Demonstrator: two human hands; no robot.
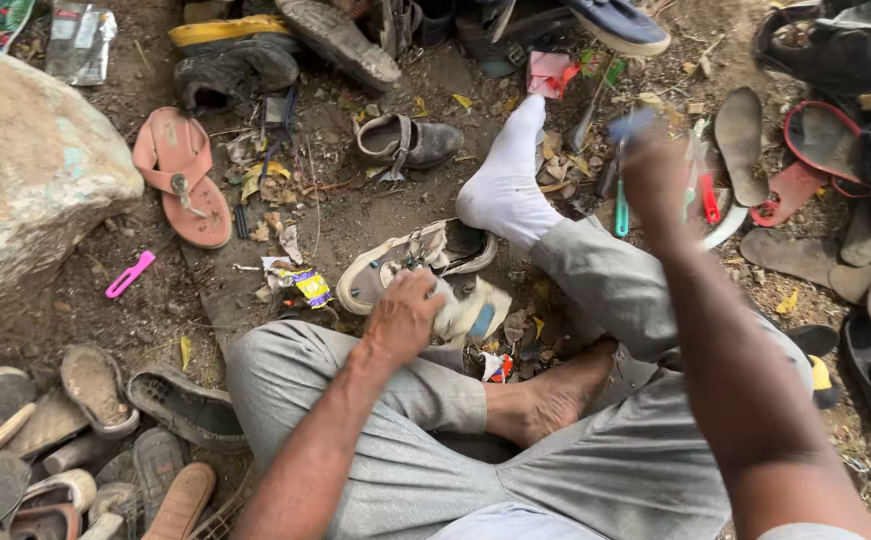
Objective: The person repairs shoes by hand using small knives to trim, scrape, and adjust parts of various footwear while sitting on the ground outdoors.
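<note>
Left hand: the left hand (402,318) is closed over the side of a worn cream shoe (417,270), which is pinned against the ground just in front of the bent knee.
Right hand: the right hand (655,175) is raised and blurred; its fingers are curled narrow around something pale and bluish, but what is held cannot be told.
Shoe: the cream shoe is lying on its side on the dirt ground (355,215), its opening turned toward the white-socked foot (505,180). It is touched only by the left hand.
Legs: grey trousers (595,450) are worn, one leg is stretched out, and a bare foot (555,395) is tucked under it.
Tools nearby: a green-handled tool (621,215) and a red-handled tool (709,198) are seen just beyond the right hand, partly hidden by it.
Surroundings: a pink sandal (183,175) is lying to the left, near a large pale rock (25,180). A grey child's shoe (410,140) is set further up, a pink plastic strip (130,274) lies by the rock, and heaps of old soles (75,440) are piled at the lower left.
Doing it well: by judgement, the shoe should be kept pressed flat and steady by the left hand, with its fingers held clear of the spot being worked, so the raised hand can be brought down accurately.
</note>
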